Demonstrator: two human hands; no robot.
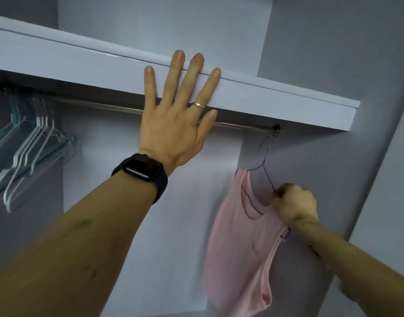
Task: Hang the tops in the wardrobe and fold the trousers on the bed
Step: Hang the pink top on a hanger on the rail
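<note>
One pink sleeveless top (237,248) on one purple wire hanger (267,156) is pinched by the right hand (297,205); left hand (171,133) is spread against the pale shelf (82,72).

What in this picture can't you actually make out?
Head view only:
Whether the hook of the purple hanger is over the rod: thin, blurred.
The rod's middle: behind the left hand.
How many empty hangers: blurred, cut by the left edge.
The right hand: fingertips curled away.
</note>
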